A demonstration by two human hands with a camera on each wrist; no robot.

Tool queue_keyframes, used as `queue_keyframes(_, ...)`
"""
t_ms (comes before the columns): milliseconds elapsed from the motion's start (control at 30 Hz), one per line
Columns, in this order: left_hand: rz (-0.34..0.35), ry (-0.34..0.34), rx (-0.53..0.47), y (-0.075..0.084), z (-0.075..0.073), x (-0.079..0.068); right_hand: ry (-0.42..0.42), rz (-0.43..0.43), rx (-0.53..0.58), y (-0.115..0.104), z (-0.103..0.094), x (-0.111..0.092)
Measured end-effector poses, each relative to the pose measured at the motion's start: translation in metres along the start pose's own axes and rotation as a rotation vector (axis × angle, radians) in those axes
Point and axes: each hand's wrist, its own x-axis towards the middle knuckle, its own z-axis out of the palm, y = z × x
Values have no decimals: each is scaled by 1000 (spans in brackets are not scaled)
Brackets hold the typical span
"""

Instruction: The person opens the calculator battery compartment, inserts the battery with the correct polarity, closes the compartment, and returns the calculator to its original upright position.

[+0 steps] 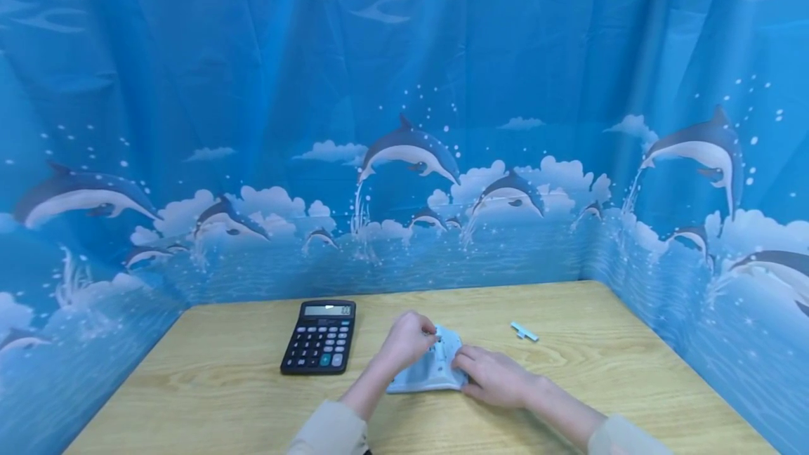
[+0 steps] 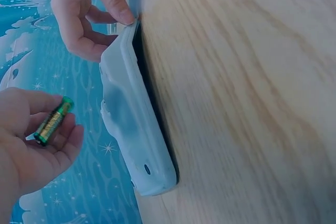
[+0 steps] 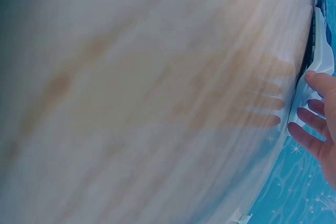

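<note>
A light-blue plastic device [image 1: 420,376], probably a calculator lying face down, rests on the table with a narrow compartment in its upturned back. Over that back my left hand [image 1: 407,339] pinches a small green battery [image 2: 53,121] between thumb and fingers. In the left wrist view the battery is apart from the device's near side. My right hand [image 1: 496,376] holds the device's right edge, thumb on the near side and fingers across the other. To the right lies a small light-blue cover [image 1: 524,332] with a tab.
A black calculator [image 1: 319,338] lies face up on the wooden table [image 1: 215,385], left of my left hand. Behind and along both sides hangs a blue curtain [image 1: 303,125] printed with dolphins, meeting the table's edges.
</note>
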Motion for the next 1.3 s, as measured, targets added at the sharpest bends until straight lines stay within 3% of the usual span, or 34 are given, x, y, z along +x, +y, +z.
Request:
queue_keyframes(133,-3,-20,36,1,2,3,0,1,3,0,-1,0)
queue_keyframes(367,102,1,122,2,5,8,61,-49,-36,1,3,-1)
queue_keyframes(633,162,-62,210,3,11,11,74,-54,-32,2,4,-1)
queue_keyframes(967,140,-92,237,5,15,13,68,-57,-45,3,3,0)
queue_keyframes(1300,64,-181,135,8,17,13,9,-24,-39,2,1,0)
